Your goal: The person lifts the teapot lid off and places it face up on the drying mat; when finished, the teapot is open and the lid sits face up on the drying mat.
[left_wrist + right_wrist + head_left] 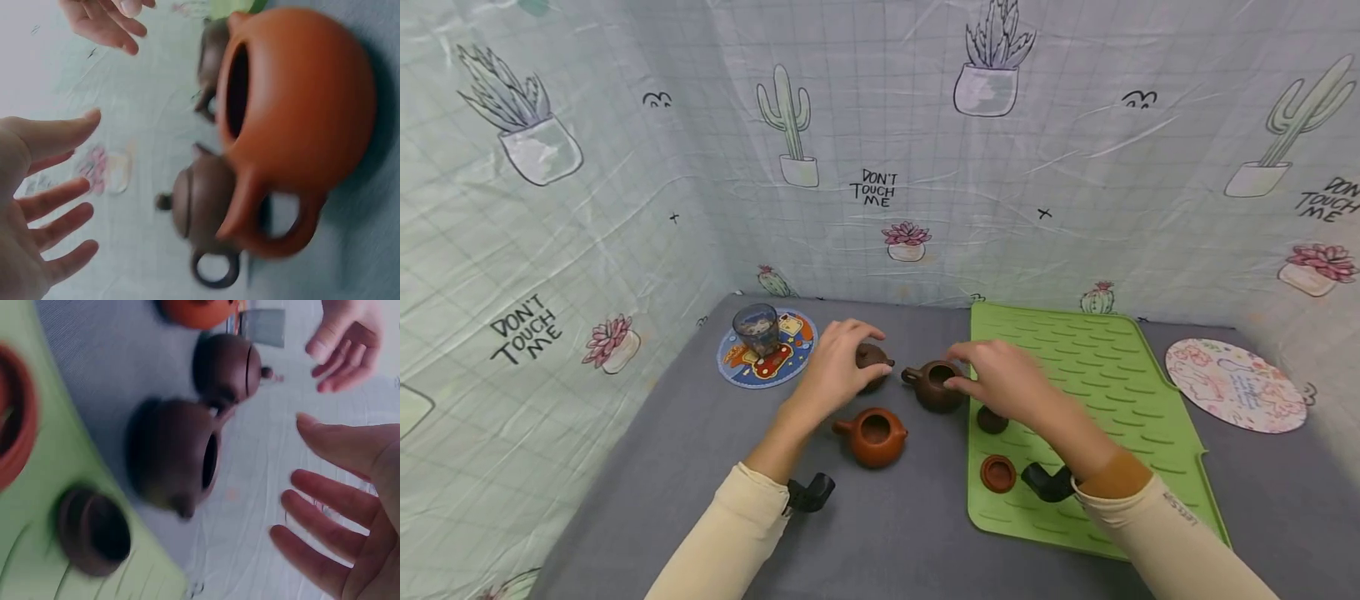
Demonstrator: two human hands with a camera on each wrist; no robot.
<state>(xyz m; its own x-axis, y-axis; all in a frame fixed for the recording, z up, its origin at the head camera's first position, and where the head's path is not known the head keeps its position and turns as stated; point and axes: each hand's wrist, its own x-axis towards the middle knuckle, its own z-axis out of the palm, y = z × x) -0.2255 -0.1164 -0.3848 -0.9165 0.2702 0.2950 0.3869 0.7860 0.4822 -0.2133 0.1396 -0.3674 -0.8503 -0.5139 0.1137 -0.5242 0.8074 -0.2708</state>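
My left hand (847, 354) hovers just left of a dark brown lidded teapot (874, 361), fingers spread and apart from it, as the left wrist view shows with the hand (62, 194) clear of the pot (200, 209). My right hand (981, 375) hangs open beside a lidless dark brown teapot (934, 386); in the right wrist view its straight fingers (325, 503) hold nothing near that pot (169, 456). An orange lidless teapot (873, 435) stands nearer me. On the green mat (1105, 367) lie a dark brown lid (992, 419) and an orange lid (997, 473).
A glass cup (756, 328) stands on a colourful round coaster (790, 354) at the back left. A pink round coaster (1235, 384) lies at the far right. Printed cloth walls close in the grey table (700, 433) on three sides.
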